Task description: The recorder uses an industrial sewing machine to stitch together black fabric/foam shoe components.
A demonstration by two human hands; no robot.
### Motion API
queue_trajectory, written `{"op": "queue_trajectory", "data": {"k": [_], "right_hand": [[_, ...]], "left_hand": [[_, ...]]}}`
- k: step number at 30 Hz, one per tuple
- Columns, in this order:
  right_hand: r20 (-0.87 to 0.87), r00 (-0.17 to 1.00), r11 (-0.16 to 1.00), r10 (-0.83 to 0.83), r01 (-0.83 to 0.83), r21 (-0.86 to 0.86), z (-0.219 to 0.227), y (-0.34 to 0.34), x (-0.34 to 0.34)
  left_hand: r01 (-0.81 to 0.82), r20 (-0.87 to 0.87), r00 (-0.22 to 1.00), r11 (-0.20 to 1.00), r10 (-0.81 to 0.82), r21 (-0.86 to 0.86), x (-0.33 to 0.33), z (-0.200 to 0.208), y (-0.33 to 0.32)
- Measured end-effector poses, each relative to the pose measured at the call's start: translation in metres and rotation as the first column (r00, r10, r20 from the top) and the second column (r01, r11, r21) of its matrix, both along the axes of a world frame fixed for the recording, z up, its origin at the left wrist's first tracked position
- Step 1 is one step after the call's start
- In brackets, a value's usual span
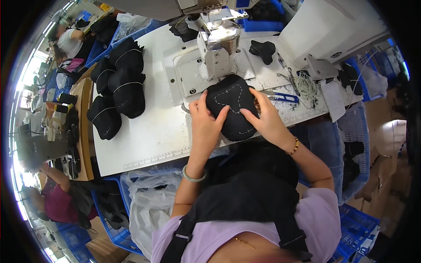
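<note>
Black stitched fabric piece [232, 120] gripped two-handed at sewing machine [218, 59]

Left hand [205, 122]: clamped on the piece's left side, fingers at the edge, thumb on the upper face. Right hand [268, 122]: matching hold on the right side, thumb also on top. Thumb tips near each other, apart. Piece lies right in front of the machine head, far end just beside it; contact with the needle can't be told. Lower end near the front edge of the white worktable [147, 136]. Dashed pale stitching curves over the upper half, short mark near the lower end.

Wrists: pale bangle [194, 175] on the left, beaded bracelet [293, 147] on the right.

Near the right hand, on the table: blue-handled cutter [285, 97], then tangled white cord [306, 84]. Farther back, small lobed black piece [263, 51], lying apart.

Table's left side: four black fabric bundles [127, 94], banded with light string, grouped close. Ruler strip [149, 161] along the front edge.

Below the table, left: blue crate [109, 232], translucent plastic bag [151, 204] beside it. Right: blue basket [365, 153] with dark items inside.

Wearer: black apron [245, 193], lilac shirt [322, 210]. Far left: person in a white top [69, 43], person in a maroon top [57, 199].
</note>
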State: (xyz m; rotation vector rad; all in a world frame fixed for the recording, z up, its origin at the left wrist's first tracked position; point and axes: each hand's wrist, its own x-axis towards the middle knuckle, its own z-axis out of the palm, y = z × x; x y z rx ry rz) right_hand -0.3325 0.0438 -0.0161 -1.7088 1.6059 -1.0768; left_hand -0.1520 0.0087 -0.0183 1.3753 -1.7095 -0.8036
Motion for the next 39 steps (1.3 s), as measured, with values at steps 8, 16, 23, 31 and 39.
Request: {"op": "queue_trajectory", "data": {"k": [8,16,23,31,39], "right_hand": [[-0.300,0.948,0.952,-0.104,0.007,-0.307,0.022,-0.037,-0.043],[-0.327,0.944,0.927,-0.038,-0.089,-0.364,0.018,-0.119,-0.101],[-0.288,0.957,0.929,-0.044,-0.067,-0.365,0.013,-0.124,-0.094],[-0.257,0.960,0.906,-0.114,-0.006,-0.423,0.005,-0.135,-0.099],[-0.186,0.927,0.737,-0.327,0.126,-0.664,0.026,-0.106,-0.075]], "left_hand": [[0.098,0.372,0.922,0.862,0.110,-0.497,0.014,0.001,-0.004],[0.203,0.192,0.966,0.970,-0.175,-0.134,0.009,0.011,-0.021],[0.170,0.313,0.944,0.967,-0.104,-0.189,0.009,0.026,-0.015],[0.187,0.269,0.956,0.944,-0.112,-0.271,-0.003,0.019,-0.013],[0.363,-0.852,0.518,0.882,0.076,0.300,0.002,0.032,-0.018]]}}
